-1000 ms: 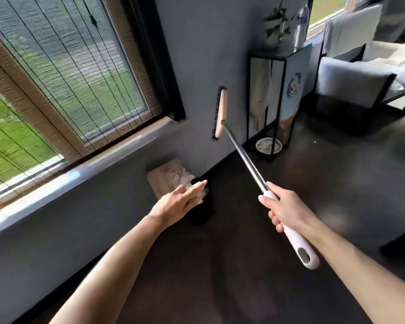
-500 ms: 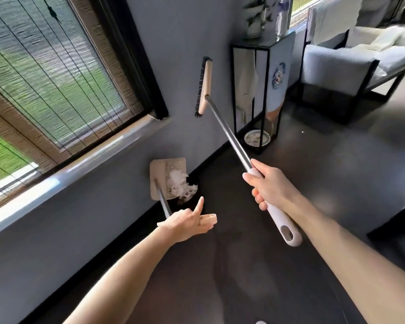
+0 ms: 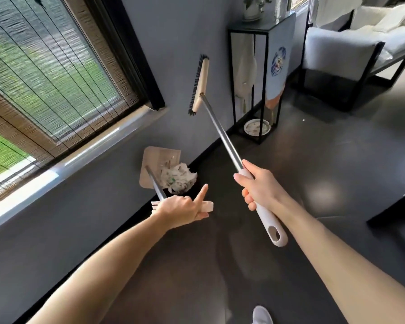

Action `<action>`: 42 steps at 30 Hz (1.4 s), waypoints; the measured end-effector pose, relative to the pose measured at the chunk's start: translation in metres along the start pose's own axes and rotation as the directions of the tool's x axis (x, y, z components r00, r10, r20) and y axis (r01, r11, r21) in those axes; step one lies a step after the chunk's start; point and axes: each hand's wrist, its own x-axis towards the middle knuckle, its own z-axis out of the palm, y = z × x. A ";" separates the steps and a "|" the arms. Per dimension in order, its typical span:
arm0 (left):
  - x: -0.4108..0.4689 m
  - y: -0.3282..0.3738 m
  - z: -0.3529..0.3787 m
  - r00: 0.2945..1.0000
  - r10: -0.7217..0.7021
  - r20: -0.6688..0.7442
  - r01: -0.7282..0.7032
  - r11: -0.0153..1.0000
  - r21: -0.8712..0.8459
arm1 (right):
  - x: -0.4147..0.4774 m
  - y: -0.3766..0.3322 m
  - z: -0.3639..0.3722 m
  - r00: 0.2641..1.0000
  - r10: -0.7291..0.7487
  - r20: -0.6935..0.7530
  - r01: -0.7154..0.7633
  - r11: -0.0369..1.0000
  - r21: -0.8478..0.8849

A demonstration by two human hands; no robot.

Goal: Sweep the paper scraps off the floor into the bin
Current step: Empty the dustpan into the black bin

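Gripping a broom [image 3: 220, 132] in one hand and a dustpan [image 3: 154, 157] in the other, beside the wall under the window.
Fingers of the left hand [image 3: 182, 208] curl round the dustpan's long handle, forefinger sticking out. At its twelve o'clock the pan sits heaped with paper scraps [image 3: 178, 177] over a dark bin [image 3: 189, 191] that is mostly hidden. The right hand [image 3: 260, 185] clamps the broom's white grip, with the brush head [image 3: 200, 86] up in the air at eleven o'clock.

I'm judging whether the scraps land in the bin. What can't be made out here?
1. Bin: head view, mouth hidden by the paper scraps and left hand; dark against dark floor.
2. Dustpan grip: covered by that hand.
3. Floor beneath the left arm and right arm: hidden, leftover scraps unknown.
4. Shoe: cut off by the bottom edge.
5. Broom bristles: edge-on, too thin to check.
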 end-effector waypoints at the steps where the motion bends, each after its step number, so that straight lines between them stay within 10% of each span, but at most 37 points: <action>1: -0.002 -0.006 0.000 0.998 0.002 -0.063 -0.001 1.000 0.016 | -0.001 0.001 0.001 1.000 0.006 0.004 -0.006 1.000 0.008; 9: -0.004 -0.026 -0.023 0.974 0.043 -0.224 -0.021 0.995 0.098 | -0.005 0.009 0.006 0.999 0.044 0.017 -0.045 0.998 0.050; 18: -0.007 0.044 0.025 0.967 0.152 0.203 -0.138 0.987 -0.082 | -0.012 0.027 -0.008 0.998 0.066 -0.001 -0.066 0.997 0.047; 28: -0.025 0.009 -0.010 0.973 0.189 0.132 -0.207 0.968 0.145 | -0.010 0.028 -0.014 0.996 0.091 -0.016 -0.090 0.994 0.064; 36: -0.044 0.046 0.033 0.975 0.117 0.187 -0.119 0.993 -0.005 | -0.014 0.033 -0.016 0.997 0.079 -0.008 -0.079 0.996 0.034; 42: -0.037 0.014 0.027 0.997 0.015 -0.076 -0.026 0.989 -0.146 | -0.019 0.043 -0.016 0.995 0.102 0.000 -0.102 0.994 0.033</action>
